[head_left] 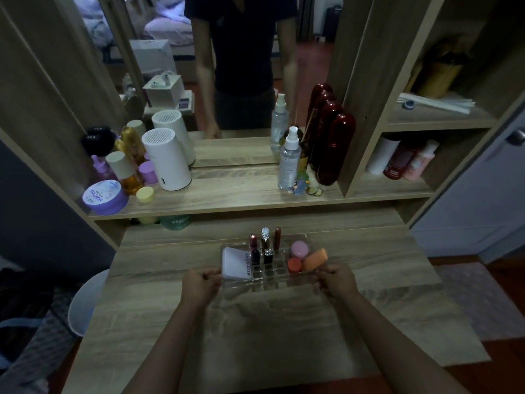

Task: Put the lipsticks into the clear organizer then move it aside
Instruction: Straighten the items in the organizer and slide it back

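Both hands grip the clear organizer [267,268] at mid-table: left hand [199,282] and right hand [335,280] have fingers curled, pinching its end walls, likely to slide it aside level so the upright lipsticks [265,247] stay slotted.

A white card [234,264] in the left end of the clear organizer [267,280] bears dark lettering, too skewed to read surely. The purple jar [104,197] at the shelf's left end reads "HOBT HIA", perhaps mirrored.
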`<state>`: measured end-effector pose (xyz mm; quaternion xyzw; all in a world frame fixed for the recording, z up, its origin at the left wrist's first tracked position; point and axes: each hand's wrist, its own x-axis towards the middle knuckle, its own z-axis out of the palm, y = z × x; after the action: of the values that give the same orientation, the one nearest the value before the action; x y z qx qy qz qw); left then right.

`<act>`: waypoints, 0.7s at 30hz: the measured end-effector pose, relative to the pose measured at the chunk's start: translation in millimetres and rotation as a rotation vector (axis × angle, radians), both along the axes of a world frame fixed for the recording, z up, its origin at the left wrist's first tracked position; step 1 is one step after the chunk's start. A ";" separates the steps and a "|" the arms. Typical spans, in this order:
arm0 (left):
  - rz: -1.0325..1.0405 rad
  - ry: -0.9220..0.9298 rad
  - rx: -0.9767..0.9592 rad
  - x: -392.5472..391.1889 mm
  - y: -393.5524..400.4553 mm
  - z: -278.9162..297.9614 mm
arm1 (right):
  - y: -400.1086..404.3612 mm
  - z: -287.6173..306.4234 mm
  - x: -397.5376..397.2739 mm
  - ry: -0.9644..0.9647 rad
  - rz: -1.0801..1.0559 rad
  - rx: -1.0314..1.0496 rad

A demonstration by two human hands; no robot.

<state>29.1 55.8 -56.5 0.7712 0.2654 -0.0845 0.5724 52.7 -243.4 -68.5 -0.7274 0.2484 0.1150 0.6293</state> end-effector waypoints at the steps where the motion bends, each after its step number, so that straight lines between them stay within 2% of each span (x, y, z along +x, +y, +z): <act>1: -0.005 0.005 -0.015 0.8 -4.9 0.0 | -5.7 -1.8 -0.1 -0.009 -0.006 -0.029; 4: -0.022 0.006 -0.024 5.1 -22.3 0.0 | -26.4 -6.9 -0.8 -0.018 -0.004 -0.154; 10: -0.078 -0.011 -0.033 15.9 -68.3 -0.5 | -72.5 -2.4 -5.1 -0.035 -0.003 -0.195; 17: -0.144 0.011 -0.070 28.2 -130.8 0.8 | -130.4 10.4 -2.9 0.014 -0.094 -0.145; 21: -0.232 -0.003 -0.007 33.7 -163.0 3.6 | -161.3 18.4 -4.1 0.037 -0.112 -0.158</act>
<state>62.8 -107.2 -52.9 0.7950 0.1733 -0.1498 0.5617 48.6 -404.7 -50.1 -0.7576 0.3084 0.0732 0.5707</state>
